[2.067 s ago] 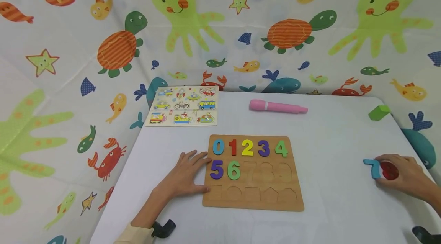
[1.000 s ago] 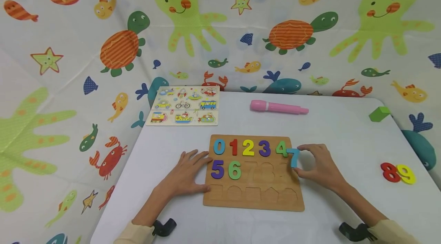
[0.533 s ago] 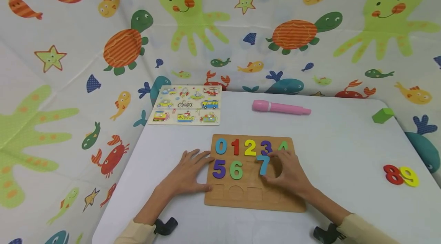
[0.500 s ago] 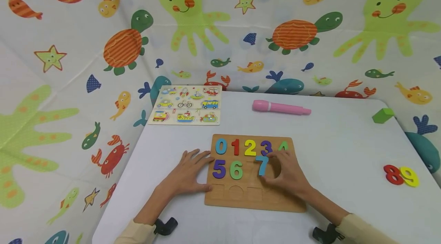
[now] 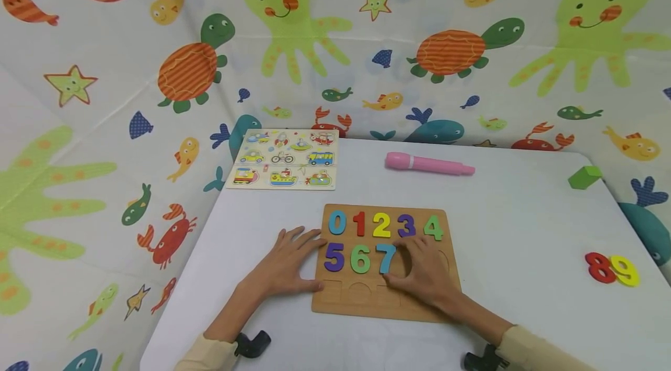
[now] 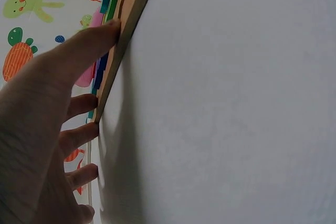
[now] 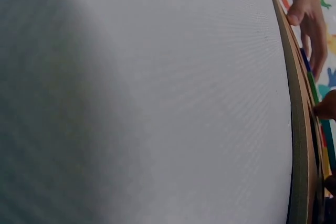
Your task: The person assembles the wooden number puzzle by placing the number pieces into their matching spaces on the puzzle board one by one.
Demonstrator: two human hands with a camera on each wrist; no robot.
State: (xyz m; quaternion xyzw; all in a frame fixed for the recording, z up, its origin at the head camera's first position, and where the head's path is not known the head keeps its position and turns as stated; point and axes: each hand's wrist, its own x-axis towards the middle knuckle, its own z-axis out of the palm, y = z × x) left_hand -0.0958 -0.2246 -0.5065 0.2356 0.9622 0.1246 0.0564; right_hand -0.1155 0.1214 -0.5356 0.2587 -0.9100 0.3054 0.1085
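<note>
"What's hard to make out, from the left?"

"The left hand (image 5: 288, 264) shows well: straight, released fingers, their tips at the left edge of the board (image 5: 362, 307). But the left wrist view gives the numbers (image 6: 101, 73) only edge-on."

"And the 7 (image 5: 387, 259)?"

"On the board's middle row, just right of the 6 (image 5: 360, 259), grasped between thumb and forefinger of the right hand (image 5: 423, 271). I can't tell whether it sits fully down. That hand covers part of the board, the right forearm (image 5: 479, 315) hides its near right corner, and the right wrist view cuts its fingers off."

"Edges and room?"

"The picture board (image 5: 283, 159) lies at the far left corner of the bench (image 5: 524, 225). Right of the board, a broad white stretch runs to the 8 (image 5: 600, 268) and 9 (image 5: 624, 273), close together near the right edge."
</note>
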